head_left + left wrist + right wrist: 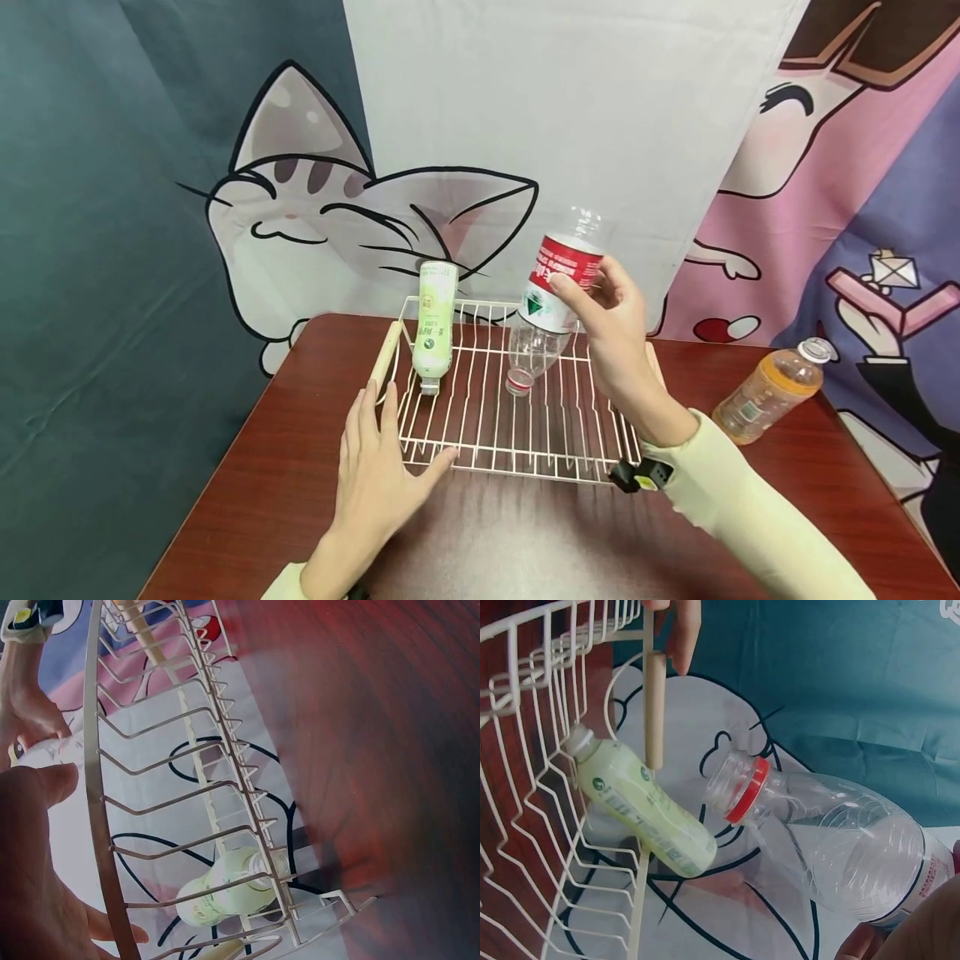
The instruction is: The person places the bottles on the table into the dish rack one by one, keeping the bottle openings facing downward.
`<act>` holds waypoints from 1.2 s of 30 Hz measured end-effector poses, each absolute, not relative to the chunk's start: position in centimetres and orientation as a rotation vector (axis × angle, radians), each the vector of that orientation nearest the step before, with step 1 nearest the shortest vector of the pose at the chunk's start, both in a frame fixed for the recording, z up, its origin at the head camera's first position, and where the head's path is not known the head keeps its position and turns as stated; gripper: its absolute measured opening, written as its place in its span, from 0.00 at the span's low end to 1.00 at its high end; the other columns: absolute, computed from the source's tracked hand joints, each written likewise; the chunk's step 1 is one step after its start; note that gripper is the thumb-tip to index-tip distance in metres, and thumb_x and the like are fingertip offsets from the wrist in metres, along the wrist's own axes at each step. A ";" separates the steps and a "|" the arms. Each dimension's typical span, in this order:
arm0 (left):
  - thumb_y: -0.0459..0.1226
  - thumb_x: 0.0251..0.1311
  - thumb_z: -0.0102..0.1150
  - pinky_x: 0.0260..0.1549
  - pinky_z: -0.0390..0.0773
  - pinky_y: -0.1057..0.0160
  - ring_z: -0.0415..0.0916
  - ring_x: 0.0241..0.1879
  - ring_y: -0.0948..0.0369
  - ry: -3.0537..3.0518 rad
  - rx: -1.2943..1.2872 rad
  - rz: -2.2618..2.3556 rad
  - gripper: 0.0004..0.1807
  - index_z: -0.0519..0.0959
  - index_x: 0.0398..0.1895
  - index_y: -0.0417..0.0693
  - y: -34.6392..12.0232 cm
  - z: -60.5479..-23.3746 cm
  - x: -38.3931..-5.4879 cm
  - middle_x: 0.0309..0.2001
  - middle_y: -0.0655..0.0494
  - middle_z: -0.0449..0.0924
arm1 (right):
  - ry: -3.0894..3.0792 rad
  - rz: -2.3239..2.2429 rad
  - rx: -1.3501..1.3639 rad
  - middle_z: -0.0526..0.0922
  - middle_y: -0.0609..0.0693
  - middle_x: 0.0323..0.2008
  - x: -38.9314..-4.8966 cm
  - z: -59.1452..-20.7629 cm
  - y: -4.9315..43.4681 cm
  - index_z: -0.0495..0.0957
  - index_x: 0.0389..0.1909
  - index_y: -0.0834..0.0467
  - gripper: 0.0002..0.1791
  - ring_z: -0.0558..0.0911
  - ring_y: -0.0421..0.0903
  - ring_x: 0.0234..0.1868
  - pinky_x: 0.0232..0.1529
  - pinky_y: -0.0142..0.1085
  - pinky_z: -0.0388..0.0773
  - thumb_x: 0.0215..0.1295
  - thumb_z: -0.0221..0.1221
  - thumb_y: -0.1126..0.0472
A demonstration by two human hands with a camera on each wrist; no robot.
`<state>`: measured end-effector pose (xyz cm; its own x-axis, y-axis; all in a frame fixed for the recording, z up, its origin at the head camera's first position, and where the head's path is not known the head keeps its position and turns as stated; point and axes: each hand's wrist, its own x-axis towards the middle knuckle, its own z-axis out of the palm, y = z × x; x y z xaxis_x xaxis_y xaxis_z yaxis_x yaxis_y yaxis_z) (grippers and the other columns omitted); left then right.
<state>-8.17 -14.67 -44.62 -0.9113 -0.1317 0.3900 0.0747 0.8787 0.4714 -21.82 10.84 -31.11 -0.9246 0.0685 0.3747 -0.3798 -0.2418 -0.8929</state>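
Observation:
My right hand (618, 350) grips a clear plastic bottle (562, 279) by its red-and-white label. That bottle is tilted neck-down above a cream wire rack (525, 452). In the right wrist view its neck (735, 787) has a red ring, and no cap shows. Inside the rack's left side, a pale green bottle (433, 325) leans upside down, its cap low between the wires. With fingers nearly straight, my left hand (375, 471) rests at the rack's front left corner, beside the wooden handle (386, 354). Its thumb stretches along the front rim.
An amber drink bottle (768, 396) with a white cap stands on the right of the brown table (262, 492). Behind the table hangs a cloth backdrop (585, 100) printed with cartoon figures. The rack reaches close to this backdrop.

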 end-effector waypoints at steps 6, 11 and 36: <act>0.68 0.60 0.72 0.76 0.62 0.28 0.47 0.86 0.37 -2.658 0.067 -0.682 0.65 0.57 0.89 0.40 -14.7 -44.7 -8.2 0.88 0.35 0.49 | -1.843 2.179 0.414 0.86 0.48 0.48 -23.1 -31.1 8.8 0.84 0.63 0.59 0.24 0.82 0.43 0.43 0.45 0.34 0.83 0.67 0.73 0.68; 0.68 0.59 0.72 0.74 0.63 0.27 0.47 0.86 0.36 -2.666 0.070 -0.665 0.66 0.57 0.89 0.40 -14.9 -45.0 -8.2 0.88 0.34 0.50 | -1.933 2.141 0.416 0.86 0.51 0.50 -24.2 -31.6 7.2 0.84 0.66 0.60 0.26 0.83 0.43 0.43 0.45 0.35 0.83 0.67 0.75 0.65; 0.70 0.58 0.72 0.72 0.66 0.27 0.50 0.85 0.36 -2.669 0.059 -0.623 0.66 0.60 0.87 0.38 -15.0 -44.9 -8.3 0.87 0.34 0.51 | -2.159 2.128 0.186 0.83 0.54 0.51 -28.3 -36.1 3.5 0.82 0.70 0.58 0.33 0.81 0.42 0.44 0.41 0.33 0.83 0.65 0.79 0.55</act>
